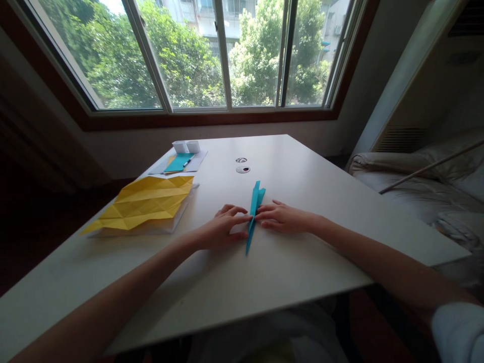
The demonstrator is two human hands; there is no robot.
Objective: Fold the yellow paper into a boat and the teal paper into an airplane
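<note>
A narrow folded piece of teal paper point(255, 201) lies on the white table point(302, 166), pointing away from me. My left hand point(221, 229) presses on it from the left, fingertips at its middle. From the right, my right hand point(282, 217) meets it with fingertips on the same crease. Both hands lie flat on the table, pinching the paper between them.
A large creased yellow sheet point(145, 202) rests on white paper at the left. Farther back lie a teal sheet with a pen point(179, 162) and two small white boxes point(186, 146). Two round cable holes point(242, 169) sit mid-table. A sofa point(427, 176) stands right.
</note>
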